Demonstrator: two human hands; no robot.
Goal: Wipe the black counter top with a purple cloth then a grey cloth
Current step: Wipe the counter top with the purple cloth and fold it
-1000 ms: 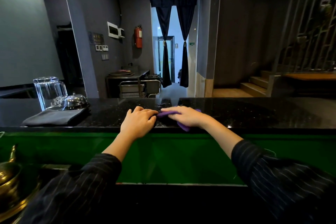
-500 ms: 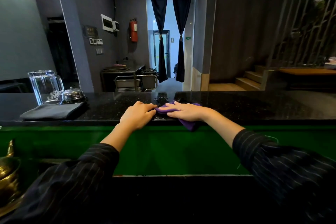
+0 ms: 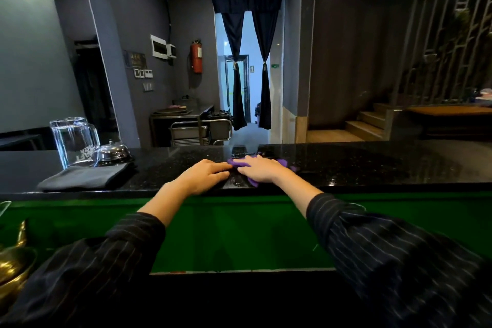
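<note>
Black speckled counter (image 3: pixel 359 165) spans the dim room above a green front. Near the middle of its near edge the right hand (image 3: pixel 262 172) lies flat on the purple cloth (image 3: pixel 237 163), its grip slack, straight fingers pressing down. The left hand (image 3: pixel 206 176) rests just beside it, grip relaxed, holding nothing. The grey cloth (image 3: pixel 85 177) lies folded toward the left end, in front of glass mugs (image 3: pixel 74 141) and a bell (image 3: pixel 113 152).

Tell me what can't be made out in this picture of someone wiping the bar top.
All in the head view:
purple cloth: mostly hidden under the right hand; only its edges show.
left hand: whether its fingertips touch the cloth is unclear.
glass jug: its lettering is too small and blurred to read.
brass vessel: cut off by the left edge.
</note>
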